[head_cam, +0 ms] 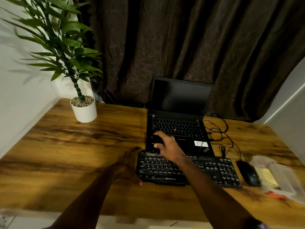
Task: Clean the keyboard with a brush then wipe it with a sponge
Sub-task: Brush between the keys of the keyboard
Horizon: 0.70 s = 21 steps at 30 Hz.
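A black external keyboard (pixel 214 172) lies on the wooden desk (pixel 82 146) in front of an open black laptop (pixel 179 123). My right hand (pixel 168 146) reaches over the keyboard's upper left part and grips a dark brush (pixel 156 142) whose lower end meets the top key row. My left hand (pixel 130 166) rests against the keyboard's left edge, fingers straight along it and thumb at the front corner. A yellow sponge (pixel 267 177) lies in clear plastic wrapping at the right, beyond the mouse.
A black mouse (pixel 249 176) sits right of the keyboard with tangled cables (pixel 221 133) behind it. A potted plant in a white pot (pixel 85 111) stands at the back left. A dark curtain (pixel 181 47) hangs behind the desk.
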Each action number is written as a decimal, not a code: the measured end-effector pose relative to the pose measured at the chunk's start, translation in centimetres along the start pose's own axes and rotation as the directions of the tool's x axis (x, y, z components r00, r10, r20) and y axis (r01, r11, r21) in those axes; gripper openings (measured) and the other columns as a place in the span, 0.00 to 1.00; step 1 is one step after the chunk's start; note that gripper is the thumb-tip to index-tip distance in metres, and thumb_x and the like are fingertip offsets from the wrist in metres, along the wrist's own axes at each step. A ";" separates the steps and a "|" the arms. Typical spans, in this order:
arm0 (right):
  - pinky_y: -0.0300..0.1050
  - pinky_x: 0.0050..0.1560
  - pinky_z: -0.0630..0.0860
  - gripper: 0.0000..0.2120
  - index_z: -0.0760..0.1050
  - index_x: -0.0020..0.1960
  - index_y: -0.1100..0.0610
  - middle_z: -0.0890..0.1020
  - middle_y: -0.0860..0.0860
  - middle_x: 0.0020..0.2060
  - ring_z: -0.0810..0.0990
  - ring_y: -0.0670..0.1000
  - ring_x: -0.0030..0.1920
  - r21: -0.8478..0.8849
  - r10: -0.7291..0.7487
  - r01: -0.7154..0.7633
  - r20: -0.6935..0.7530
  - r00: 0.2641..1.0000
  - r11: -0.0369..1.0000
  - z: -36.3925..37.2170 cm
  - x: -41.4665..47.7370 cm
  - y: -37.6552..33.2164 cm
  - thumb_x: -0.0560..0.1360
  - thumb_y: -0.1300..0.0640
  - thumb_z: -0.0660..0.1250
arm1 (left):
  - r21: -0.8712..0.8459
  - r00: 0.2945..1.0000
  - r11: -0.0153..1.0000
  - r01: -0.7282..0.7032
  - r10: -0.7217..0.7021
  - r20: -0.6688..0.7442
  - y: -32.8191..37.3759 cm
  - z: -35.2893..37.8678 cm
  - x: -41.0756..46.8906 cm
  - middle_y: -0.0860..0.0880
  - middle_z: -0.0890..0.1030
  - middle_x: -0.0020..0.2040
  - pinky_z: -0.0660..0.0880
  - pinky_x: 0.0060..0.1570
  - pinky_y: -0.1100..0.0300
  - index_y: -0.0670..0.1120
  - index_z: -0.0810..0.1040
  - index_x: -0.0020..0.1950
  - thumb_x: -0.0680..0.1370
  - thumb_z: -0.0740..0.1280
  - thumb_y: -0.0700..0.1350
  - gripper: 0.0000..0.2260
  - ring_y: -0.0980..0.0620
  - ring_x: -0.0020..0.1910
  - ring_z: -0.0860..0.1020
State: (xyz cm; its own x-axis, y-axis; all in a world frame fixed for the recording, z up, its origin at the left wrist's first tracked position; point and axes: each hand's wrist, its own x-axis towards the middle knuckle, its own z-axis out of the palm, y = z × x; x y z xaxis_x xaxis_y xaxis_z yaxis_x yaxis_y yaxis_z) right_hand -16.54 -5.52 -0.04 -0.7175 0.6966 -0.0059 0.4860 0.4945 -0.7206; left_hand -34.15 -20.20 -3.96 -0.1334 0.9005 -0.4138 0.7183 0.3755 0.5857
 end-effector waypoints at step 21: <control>0.50 0.45 0.85 0.21 0.69 0.68 0.43 0.79 0.55 0.54 0.82 0.50 0.48 -0.099 0.056 -0.063 -0.078 0.995 0.993 -2.6 -0.9 3.4 0.79 0.58 0.69 | -0.058 0.996 0.994 -0.088 0.088 0.004 -0.5 -0.1 -0.4 0.55 0.43 0.82 0.49 0.78 0.40 0.59 0.44 0.82 0.33 0.69 0.78 0.79 0.45 0.80 0.45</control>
State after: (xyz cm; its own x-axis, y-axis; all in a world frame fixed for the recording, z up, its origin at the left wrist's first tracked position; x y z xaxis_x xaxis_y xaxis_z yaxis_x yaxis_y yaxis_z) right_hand -12.92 -3.14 -0.62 -0.6482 0.7614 0.0083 0.5774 0.4986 -0.6466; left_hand -34.56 -20.76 -4.02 -0.0666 0.9292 -0.3636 0.6865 0.3071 0.6591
